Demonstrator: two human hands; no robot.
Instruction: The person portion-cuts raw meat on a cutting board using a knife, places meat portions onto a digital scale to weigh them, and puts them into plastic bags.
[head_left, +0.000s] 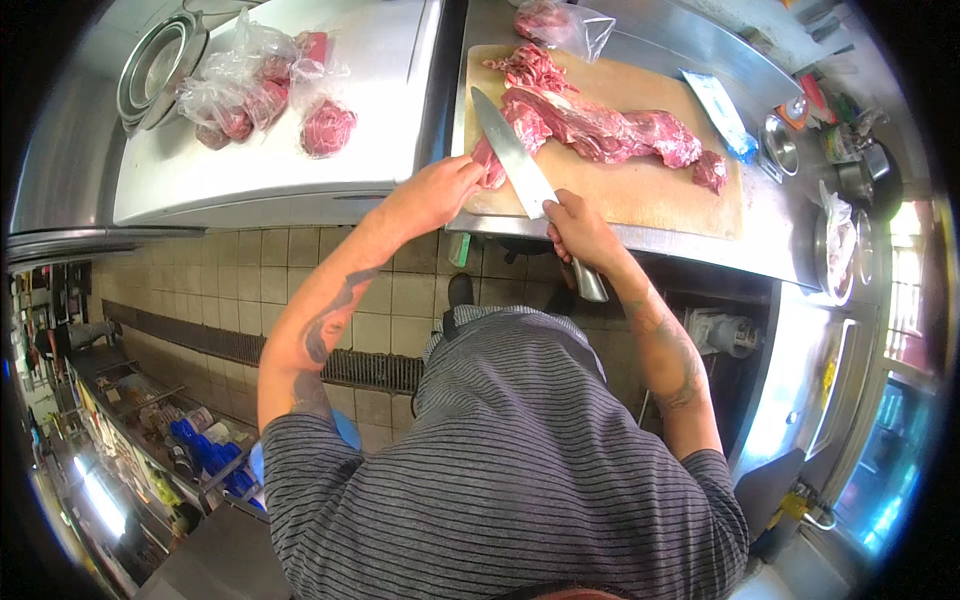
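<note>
My right hand (579, 229) grips the metal handle of a large chef's knife (514, 150). The broad blade points away to the left and lies across a cut of raw red meat (531, 124). At the near end of that meat, my left hand (444, 191) pinches its edge close to the blade; the fingertips are partly hidden. A long slab of raw meat (607, 131) stretches right over the tan cutting board (637, 206). Thin slices of meat (534, 67) are heaped at the board's far left, and a small chunk (709, 171) sits at its right end.
Bagged meat (262, 97) and nested metal bowls (161, 71) stand on the white surface (247, 176) at left. Behind the board is another bagged piece (544, 21). A blue-and-white packet (720, 112) and a metal bowl (780, 144) lie to its right.
</note>
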